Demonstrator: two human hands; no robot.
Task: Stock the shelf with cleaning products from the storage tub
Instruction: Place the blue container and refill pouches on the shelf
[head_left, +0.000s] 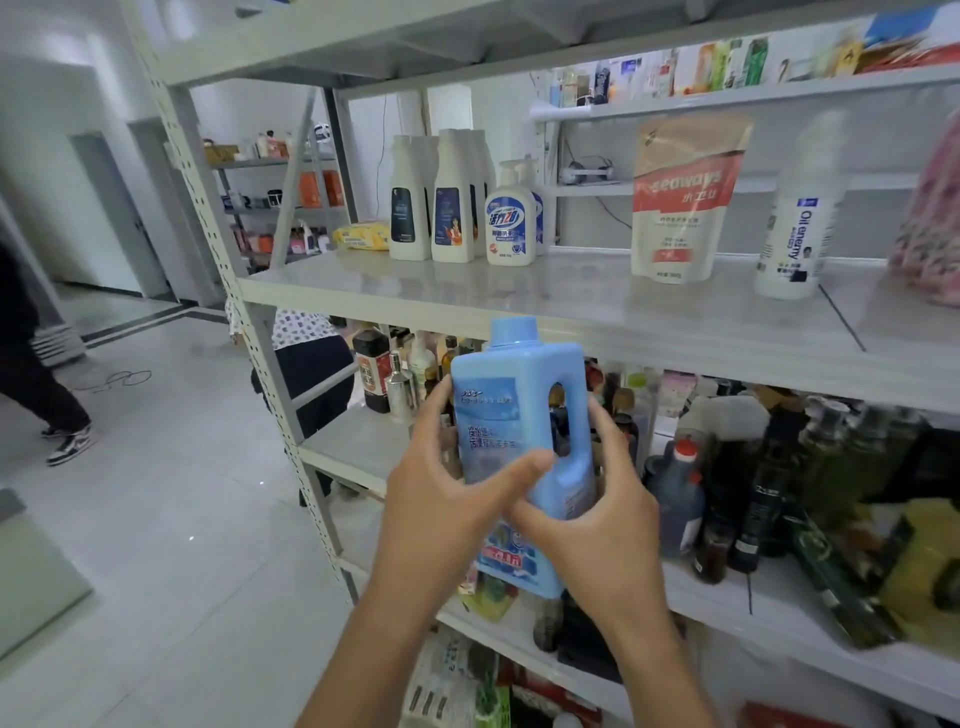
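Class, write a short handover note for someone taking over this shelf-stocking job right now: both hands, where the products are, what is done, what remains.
Left hand grips the blue detergent bottle from its left; right hand grips it lower on the right.
The bottle is upright in front of the shelf, not yet on it.
Done: white bottles, pump bottle and refill pouch stand on that shelf.
Left: set the blue bottle down, perhaps in the bare gap beside the pouch. The storage tub is out of view.
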